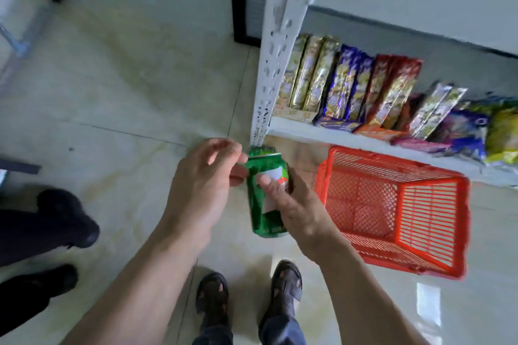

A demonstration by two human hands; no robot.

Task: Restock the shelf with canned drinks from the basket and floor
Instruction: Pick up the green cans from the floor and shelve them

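Note:
I hold a green pack of canned drinks (263,204) above the floor, in front of the shelf's corner post. My right hand (291,204) grips its side with the thumb on the white label. My left hand (207,176) pinches the green wrapping at the pack's top left edge. The red plastic basket (437,221) lies tipped on the floor to the right, and it looks empty. The white shelf board (308,131) runs behind it.
Snack packets (350,84) in gold, blue and red stand in a row on the low shelf. The perforated white post (274,45) rises just behind the pack. My sandalled feet (252,294) are below, and another person's dark shoes (61,221) stand at left on the tiled floor.

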